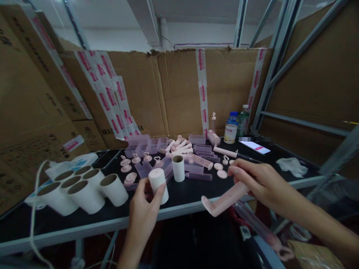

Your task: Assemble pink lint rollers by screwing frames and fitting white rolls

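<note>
My left hand (144, 209) grips a white paper roll (158, 184) near the front edge of the black table (190, 194), fingers wrapped round it. My right hand (259, 183) is closed on a pink plastic handle (224, 201) that juts left and down past the table edge. Between the hands, further back, a single white roll (178, 167) stands upright. Behind it lie pink handles (179, 146), pink round caps (129, 168) and clear purple cover pieces (200, 170).
A heap of white rolls (81, 188) lies at the left on the table. A phone (254, 147), two bottles (237, 127) and a crumpled white cloth (291, 166) sit at the back right. Cardboard walls (179, 93) close the back and sides; a metal rack frame (269, 82) rises at right.
</note>
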Tool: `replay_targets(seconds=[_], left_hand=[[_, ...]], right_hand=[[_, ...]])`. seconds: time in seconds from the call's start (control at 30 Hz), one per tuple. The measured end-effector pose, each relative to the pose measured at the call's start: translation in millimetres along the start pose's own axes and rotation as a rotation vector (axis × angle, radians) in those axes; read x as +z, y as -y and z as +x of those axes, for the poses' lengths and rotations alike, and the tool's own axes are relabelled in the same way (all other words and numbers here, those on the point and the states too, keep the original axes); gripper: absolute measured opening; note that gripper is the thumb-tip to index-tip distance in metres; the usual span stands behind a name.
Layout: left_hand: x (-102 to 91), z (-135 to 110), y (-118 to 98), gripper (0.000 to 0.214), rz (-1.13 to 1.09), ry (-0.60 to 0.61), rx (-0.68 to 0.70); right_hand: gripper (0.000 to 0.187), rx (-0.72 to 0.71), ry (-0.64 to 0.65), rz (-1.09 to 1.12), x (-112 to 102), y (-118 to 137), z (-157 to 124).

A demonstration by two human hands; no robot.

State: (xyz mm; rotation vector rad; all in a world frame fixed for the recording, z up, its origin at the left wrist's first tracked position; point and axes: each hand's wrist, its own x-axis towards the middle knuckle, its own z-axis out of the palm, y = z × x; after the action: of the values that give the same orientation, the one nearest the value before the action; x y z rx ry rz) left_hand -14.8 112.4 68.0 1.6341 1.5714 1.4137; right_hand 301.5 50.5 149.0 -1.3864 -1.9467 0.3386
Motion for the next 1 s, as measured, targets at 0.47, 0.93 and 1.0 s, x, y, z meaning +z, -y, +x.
replay_targets(seconds=[0.47, 0.93, 1.0], left_hand=[[-2.6, -1, 21, 0.066, 0.430, -0.283, 0.154], [38.0, -84, -34, 0.031, -0.203, 0.196, 0.404], [53.7, -92, -48, 0.041, -0.386, 0.299, 0.266]], right_hand=[[0.046, 0.285, -0.213, 0.616, 36, -7, -26], [0.035, 0.063, -0.575, 1.046, 92, 23, -33], [0.036, 0.025, -0.528, 1.039, 103, 30, -39]])
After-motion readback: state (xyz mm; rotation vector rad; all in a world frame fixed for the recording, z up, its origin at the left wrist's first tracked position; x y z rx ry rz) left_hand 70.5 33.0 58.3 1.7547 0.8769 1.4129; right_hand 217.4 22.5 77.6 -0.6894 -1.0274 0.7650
